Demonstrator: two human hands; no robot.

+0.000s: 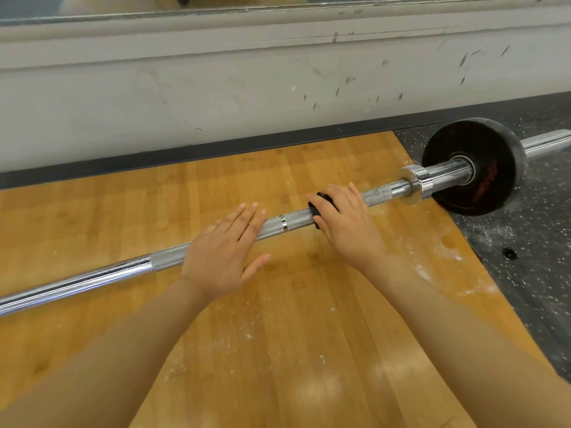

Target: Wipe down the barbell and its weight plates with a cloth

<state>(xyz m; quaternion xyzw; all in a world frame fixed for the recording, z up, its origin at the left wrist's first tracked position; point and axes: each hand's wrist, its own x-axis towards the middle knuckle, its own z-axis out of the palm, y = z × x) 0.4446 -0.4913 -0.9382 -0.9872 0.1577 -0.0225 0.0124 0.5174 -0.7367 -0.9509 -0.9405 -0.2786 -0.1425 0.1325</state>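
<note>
item: barbell (129, 267), lying on the wood floor (278, 319); right hand (346, 223) wraps a dark cloth (321, 205) round its knurling, left hand (222, 254) flat, steadying; keep your strokes firm toward the weight plate (472, 166)

A silver barbell (92, 278) with a black weight plate (472, 166) was seen. A black cloth (321, 200) was seen. The floor (278, 350) was brown wood, dotted white.
</note>
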